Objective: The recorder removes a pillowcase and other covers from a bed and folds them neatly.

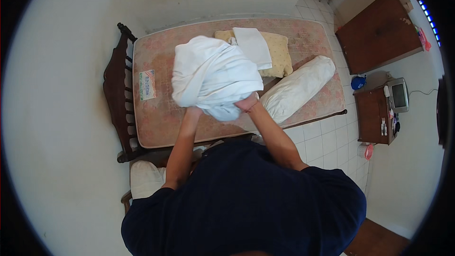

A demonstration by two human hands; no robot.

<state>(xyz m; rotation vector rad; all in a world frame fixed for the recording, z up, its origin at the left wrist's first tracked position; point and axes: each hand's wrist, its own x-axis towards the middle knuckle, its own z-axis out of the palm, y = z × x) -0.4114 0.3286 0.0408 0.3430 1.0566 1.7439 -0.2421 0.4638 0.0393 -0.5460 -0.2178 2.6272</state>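
Note:
A large bundle of white cloth (217, 73), loosely folded and creased, is held up over a bare mattress (170, 131). My left hand (193, 112) grips its lower edge on the left, with the fingers hidden by the fabric. At the lower right of the bundle my right hand (247, 104) holds it, a thin cord around the wrist. Behind the cloth lies a yellowish pillow (279, 53), with a folded white cloth (252, 48) on top. A long bolster (298, 87) in an off-white cover rests diagonally to the right. The mattress has a faded floral pattern and a printed label (147, 84).
A dark wooden headboard (119, 85) stands at the left, against the wall. Off-white padding (145, 177) shows beside my left arm. To the right are a tiled floor (327, 138), a wooden cabinet (380, 35), a desk (371, 117) with a small television (399, 94), and a basket (365, 151).

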